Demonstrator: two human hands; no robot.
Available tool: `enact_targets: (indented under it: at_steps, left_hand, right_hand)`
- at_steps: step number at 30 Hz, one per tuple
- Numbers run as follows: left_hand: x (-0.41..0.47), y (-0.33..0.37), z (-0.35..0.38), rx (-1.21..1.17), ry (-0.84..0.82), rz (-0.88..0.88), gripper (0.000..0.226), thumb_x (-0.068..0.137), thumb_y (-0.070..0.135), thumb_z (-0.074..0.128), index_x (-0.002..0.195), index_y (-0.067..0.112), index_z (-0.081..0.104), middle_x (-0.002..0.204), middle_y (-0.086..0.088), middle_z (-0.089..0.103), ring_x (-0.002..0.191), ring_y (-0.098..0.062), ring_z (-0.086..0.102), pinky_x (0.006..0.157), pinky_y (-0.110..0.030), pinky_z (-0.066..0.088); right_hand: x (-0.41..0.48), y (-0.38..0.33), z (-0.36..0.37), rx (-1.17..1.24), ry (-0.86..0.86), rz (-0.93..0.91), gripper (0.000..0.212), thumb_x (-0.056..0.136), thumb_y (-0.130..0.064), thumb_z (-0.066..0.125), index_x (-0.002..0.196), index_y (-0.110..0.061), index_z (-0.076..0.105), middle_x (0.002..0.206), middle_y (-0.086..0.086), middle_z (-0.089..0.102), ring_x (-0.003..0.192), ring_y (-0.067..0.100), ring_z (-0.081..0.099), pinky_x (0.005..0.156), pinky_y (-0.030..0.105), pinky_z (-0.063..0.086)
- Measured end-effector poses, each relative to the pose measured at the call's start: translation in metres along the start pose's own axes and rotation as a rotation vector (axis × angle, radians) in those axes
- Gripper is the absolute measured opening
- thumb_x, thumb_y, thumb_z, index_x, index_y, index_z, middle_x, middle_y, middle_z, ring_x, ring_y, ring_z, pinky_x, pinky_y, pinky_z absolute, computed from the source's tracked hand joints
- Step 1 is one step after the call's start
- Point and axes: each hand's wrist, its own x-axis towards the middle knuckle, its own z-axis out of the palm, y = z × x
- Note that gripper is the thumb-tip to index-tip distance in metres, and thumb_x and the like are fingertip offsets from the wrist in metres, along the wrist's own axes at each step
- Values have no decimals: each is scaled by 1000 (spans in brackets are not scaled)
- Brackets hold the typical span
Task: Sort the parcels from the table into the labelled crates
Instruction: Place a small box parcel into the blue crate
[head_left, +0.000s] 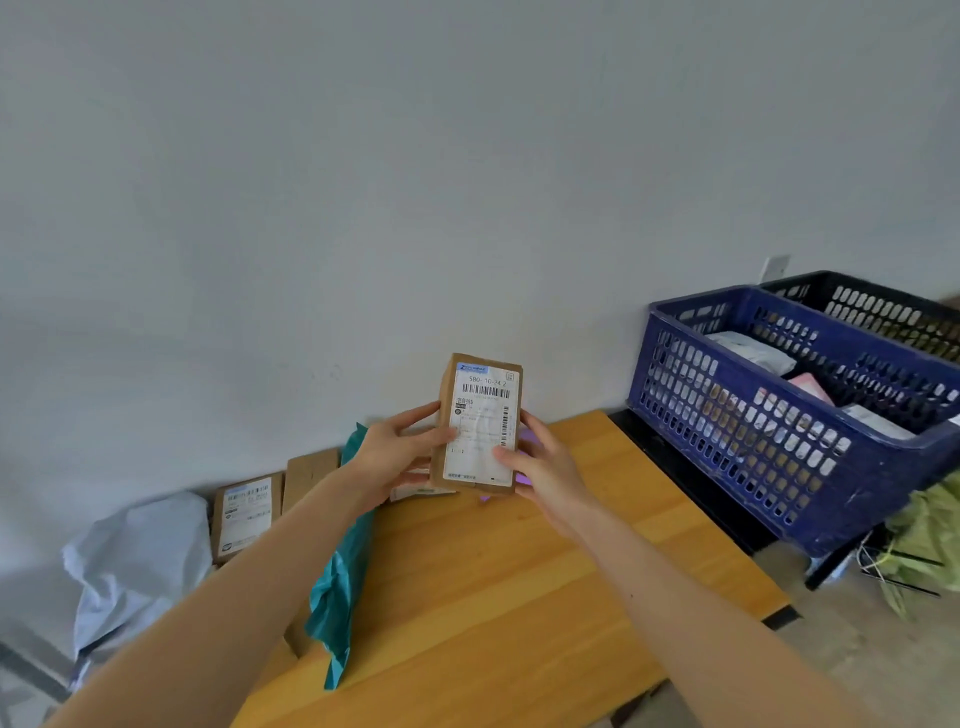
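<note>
Wood table (493, 597). Blue crate (737, 431) just past its far-right corner, parcels inside, black crate (883, 312) behind it. Grey poly bag (135, 561) furthest left. Teal bag (343, 571) lies along the table's left edge, labelled carton (247, 514) btwn the two, by the wall. We hold a small brown box (480, 423) upright above the far edge, label twd us. Left hand (395, 457) and right hand (545, 467) each grip one side, thumbs on the label.

Brown parcel (479, 427) with white, black-barcoded label (485, 402); teal mailer (340, 587); pale grey mailer (140, 561); honey-yellow wood-grain table (493, 597); blue lattice crate (753, 431); black lattice crate (878, 312).
</note>
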Motion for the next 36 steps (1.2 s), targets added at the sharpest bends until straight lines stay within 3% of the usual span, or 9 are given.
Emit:
enact_targets:
  at_steps: [2, 8, 10, 14, 18, 23, 28, 36]
  left_hand:
    - [3, 3, 10, -18, -13, 17, 65, 73, 23, 81, 132, 31, 54, 107, 1, 73, 93, -20, 72, 74, -40, 60]
    - [17, 13, 51, -19, -71, 44, 54, 79, 17, 77, 127, 32, 56, 103, 6, 74, 90, -18, 72, 65, -34, 59]
    - [21, 17, 69, -27, -97, 57, 53, 80, 15, 76, 127, 29, 57, 105, 4, 73, 91, -17, 72, 64, -30, 58]
    - [30, 25, 117, -16, -138, 82, 55, 81, 13, 75, 132, 23, 54, 117, -1, 69, 101, -19, 69, 77, -35, 60]
    - [37, 32, 173, -27, -166, 98, 52, 82, 11, 73, 130, 23, 56, 109, 5, 72, 95, -17, 71, 68, -30, 59]
    - [42, 39, 251, -19, -196, 111, 52, 82, 15, 74, 130, 26, 55, 106, 5, 73, 94, -20, 71, 71, -35, 59]
    - [39, 44, 330, 18, -199, 136, 55, 81, 22, 76, 132, 28, 54, 109, 5, 72, 95, -20, 71, 80, -43, 58]
    - [16, 41, 457, -6, -166, 100, 51, 84, 21, 73, 130, 29, 53, 109, 1, 71, 90, -18, 72, 68, -35, 59]
  right_hand:
    - [-1, -1, -11, 6, 10, 0, 65, 88, -3, 65, 143, -29, 42, 114, -6, 68, 101, 20, 68, 84, 59, 53]
    - [-5, -9, -51, -5, 42, -21, 62, 87, -5, 66, 134, -39, 43, 113, -10, 69, 101, 13, 68, 70, 31, 58]
    - [-9, -13, -70, -19, 64, -34, 64, 87, -6, 67, 136, -38, 43, 116, -8, 68, 101, 13, 68, 70, 32, 58]
    - [-17, -21, -116, -22, 109, -55, 61, 86, -6, 67, 132, -41, 45, 115, -8, 67, 100, 12, 68, 69, 33, 59]
    - [-32, -33, -167, -23, 140, -50, 58, 87, -7, 67, 123, -46, 46, 115, -10, 66, 99, 9, 67, 66, 28, 58]
    - [-53, -48, -240, -27, 160, -66, 59, 88, -6, 65, 133, -37, 44, 119, -4, 66, 107, 17, 65, 79, 36, 58]
    - [-78, -61, -314, 9, 173, -62, 55, 89, -5, 64, 128, -39, 48, 119, -9, 65, 102, 12, 66, 74, 33, 58]
    - [-127, -73, -429, 7, 169, -3, 54, 89, -5, 64, 114, -50, 49, 113, -15, 66, 97, 4, 65, 65, 28, 57]
